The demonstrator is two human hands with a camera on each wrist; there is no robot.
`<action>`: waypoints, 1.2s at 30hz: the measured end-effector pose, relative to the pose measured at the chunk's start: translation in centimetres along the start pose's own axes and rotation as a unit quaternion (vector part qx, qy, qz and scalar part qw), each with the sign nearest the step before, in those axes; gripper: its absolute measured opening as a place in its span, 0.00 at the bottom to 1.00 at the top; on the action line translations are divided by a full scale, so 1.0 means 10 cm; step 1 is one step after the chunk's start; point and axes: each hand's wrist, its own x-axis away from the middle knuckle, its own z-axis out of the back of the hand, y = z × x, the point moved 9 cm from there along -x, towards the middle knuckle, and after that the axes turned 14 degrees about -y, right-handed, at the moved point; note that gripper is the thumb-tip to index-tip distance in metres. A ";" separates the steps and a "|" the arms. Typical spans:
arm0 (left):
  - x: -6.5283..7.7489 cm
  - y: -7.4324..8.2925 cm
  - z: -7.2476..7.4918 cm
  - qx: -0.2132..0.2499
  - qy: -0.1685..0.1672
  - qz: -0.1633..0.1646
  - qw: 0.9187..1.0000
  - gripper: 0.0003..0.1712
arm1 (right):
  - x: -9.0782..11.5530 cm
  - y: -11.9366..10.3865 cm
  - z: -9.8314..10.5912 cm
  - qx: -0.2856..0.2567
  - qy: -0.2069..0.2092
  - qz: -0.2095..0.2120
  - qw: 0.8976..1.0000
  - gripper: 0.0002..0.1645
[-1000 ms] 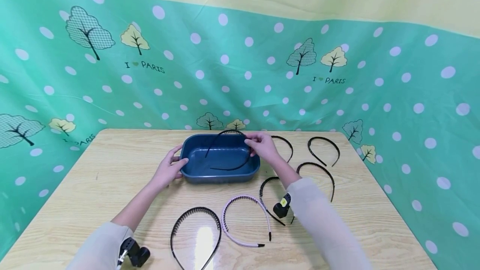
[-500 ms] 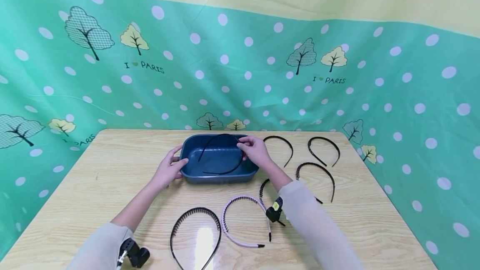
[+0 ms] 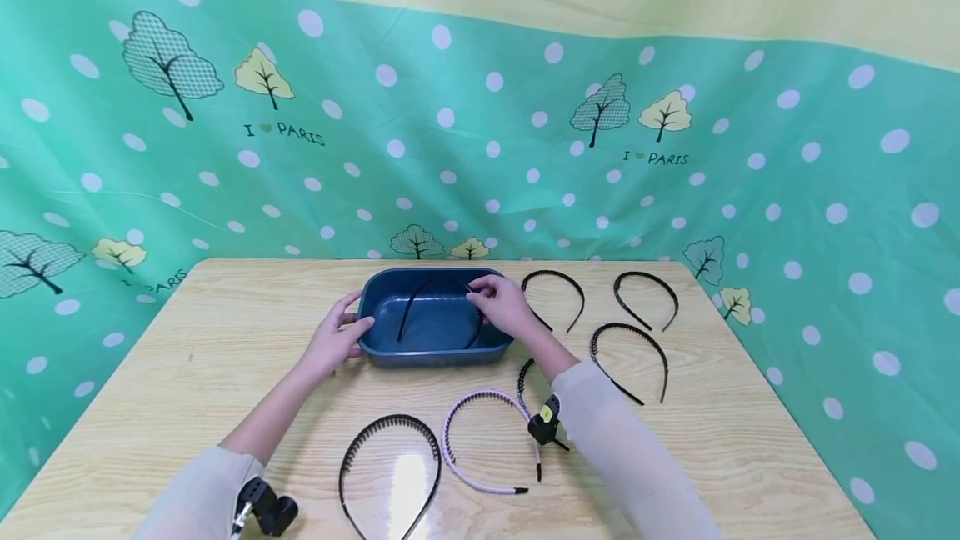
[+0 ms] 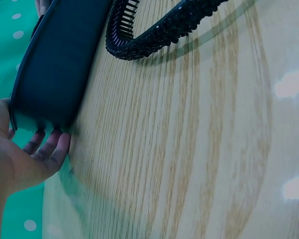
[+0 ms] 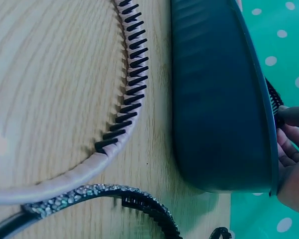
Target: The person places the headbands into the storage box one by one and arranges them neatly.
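Note:
A dark blue rectangular bin (image 3: 435, 352) stands toward the back of the table. My left hand (image 3: 335, 340) grips its left end, thumb over the rim; in the left wrist view the fingers curl under the end wall. Over the bin's right end, my right hand (image 3: 506, 307) pinches a black toothed headband (image 3: 406, 312). The headband's two arms reach down inside the bin, and part of it is hidden behind the fingers. In the right wrist view, the bin's wall covers most of this headband (image 5: 273, 95), leaving only a toothed piece beside the fingertips.
A lilac headband (image 3: 491, 394) and a black one (image 3: 401, 418) lie in front of the bin. Several more black headbands lie to the right, including one at the far right (image 3: 647, 276) and a glittery one (image 5: 104, 189) partly under the right forearm.
My right hand has moved left and slightly down, lowering the headband further into the bin. The left hand keeps its grip on the bin.

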 end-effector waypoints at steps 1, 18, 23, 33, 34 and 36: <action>0.00 0.00 0.00 0.001 0.000 0.000 1.000 0.36 | 0.00 0.00 -0.01 0.003 -0.001 -0.001 1.000 0.15; -0.02 -0.01 0.01 -0.002 0.002 0.003 1.000 0.36 | 0.02 -0.03 -0.02 0.039 -0.010 -0.012 0.999 0.16; -0.02 -0.01 0.01 -0.003 -0.001 0.001 1.000 0.36 | 0.02 -0.03 -0.02 0.044 -0.010 -0.012 0.999 0.16; -0.04 -0.02 0.00 -0.001 -0.004 0.001 1.000 0.37 | 0.02 -0.03 -0.01 0.046 -0.007 -0.014 0.999 0.19; -0.04 -0.03 -0.01 -0.001 -0.004 0.001 1.000 0.37 | 0.03 -0.03 -0.01 0.045 -0.007 -0.013 0.999 0.19; -0.04 -0.03 -0.01 -0.001 -0.003 0.001 1.000 0.36 | 0.03 -0.03 -0.01 0.044 -0.007 -0.010 0.999 0.19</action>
